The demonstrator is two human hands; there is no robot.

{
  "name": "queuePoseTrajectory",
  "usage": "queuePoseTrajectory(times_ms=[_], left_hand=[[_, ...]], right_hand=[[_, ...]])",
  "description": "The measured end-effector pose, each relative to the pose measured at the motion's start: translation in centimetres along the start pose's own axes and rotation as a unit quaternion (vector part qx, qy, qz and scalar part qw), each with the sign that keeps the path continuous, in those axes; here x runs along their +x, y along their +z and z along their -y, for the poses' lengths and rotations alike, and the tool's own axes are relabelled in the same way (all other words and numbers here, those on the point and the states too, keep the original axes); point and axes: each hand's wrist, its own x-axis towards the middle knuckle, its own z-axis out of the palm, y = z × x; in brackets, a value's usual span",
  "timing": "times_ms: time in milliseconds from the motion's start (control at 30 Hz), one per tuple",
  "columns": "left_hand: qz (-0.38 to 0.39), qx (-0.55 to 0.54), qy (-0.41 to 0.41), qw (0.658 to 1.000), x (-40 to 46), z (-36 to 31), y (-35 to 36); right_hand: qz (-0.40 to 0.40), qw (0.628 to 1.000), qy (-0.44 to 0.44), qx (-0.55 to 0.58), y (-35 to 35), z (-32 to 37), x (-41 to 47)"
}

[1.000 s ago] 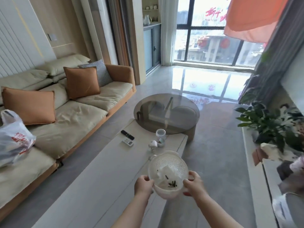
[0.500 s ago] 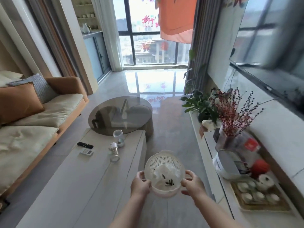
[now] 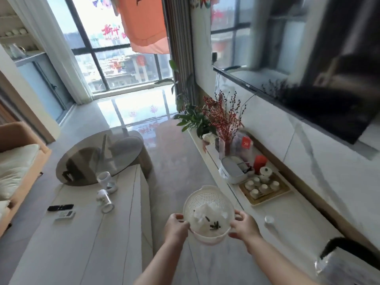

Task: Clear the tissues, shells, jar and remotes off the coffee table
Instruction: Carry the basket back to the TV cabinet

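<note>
I hold a white colander basket (image 3: 207, 199) in both hands over the floor, right of the coffee table (image 3: 86, 249). My left hand (image 3: 175, 227) grips its left rim and my right hand (image 3: 243, 226) its right rim. Inside lie crumpled white tissues (image 3: 205, 214) and a few dark shells (image 3: 214, 225). On the table a clear jar (image 3: 105, 200) lies on its side, near a white cup (image 3: 104, 178). A black remote (image 3: 60, 207) and a white remote (image 3: 65, 214) lie further left.
A round glass side table (image 3: 98, 155) overlaps the coffee table's far end. On the right runs a low TV shelf (image 3: 287, 219) with plants, a tea set tray (image 3: 264, 187) and a lined bin (image 3: 347, 262). A sofa (image 3: 14, 159) is at left.
My view has swung right, from the sofa toward the TV wall. The basket stays held in both hands and now hangs over the floor beside the table.
</note>
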Motion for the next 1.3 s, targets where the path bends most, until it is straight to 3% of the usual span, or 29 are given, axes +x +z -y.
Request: queuePoseTrajectory(times_ms=[367, 633, 833, 1000, 1300], left_hand=[[0.157, 0.088, 0.077, 0.981, -11.9, 3.0, 6.6], [0.297, 0.165, 0.102, 0.935, -23.4, 7.2, 12.5], [0.352, 0.205, 0.11, 0.907, -31.9, 10.7, 18.9], [0.384, 0.229, 0.079, 0.891, -39.3, 15.2, 25.3], [0.383, 0.215, -0.023, 0.898, -49.0, 24.8, 36.0]], right_hand=[[-0.196, 0.975, 0.015, 0.101, -10.6, -9.5, -13.1], [-0.311, 0.939, 0.062, 0.129, -19.2, -18.6, -23.9], [-0.354, 0.913, 0.074, 0.189, -25.9, -25.5, -31.1], [-0.377, 0.9, 0.084, 0.203, -32.6, -32.2, -36.1], [-0.404, 0.862, 0.154, 0.267, -42.0, -45.0, -39.5]])
